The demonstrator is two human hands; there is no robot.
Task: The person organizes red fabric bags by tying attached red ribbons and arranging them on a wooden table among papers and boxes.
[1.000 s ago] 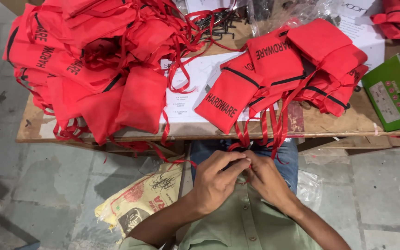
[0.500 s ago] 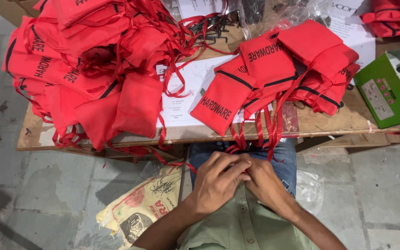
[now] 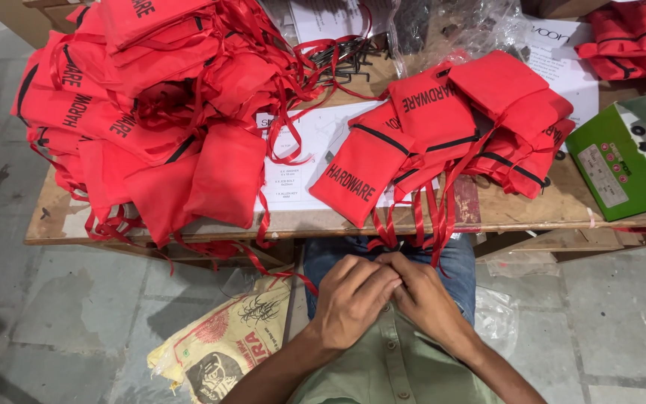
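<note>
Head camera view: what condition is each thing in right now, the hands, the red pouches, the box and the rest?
Left hand: closed, fingers curled against the right hand; what it grips is hidden.
Right hand: closed, pressed to the left hand.
Big pile of red pouches: heaped, ribbons tangled.
Smaller pile of red pouches: lying flat, overlapping, ribbons hanging off the table edge.
Green box: open.
Printed sheet: flat, partly covered.
Yellow sack: crumpled on the floor.
</note>
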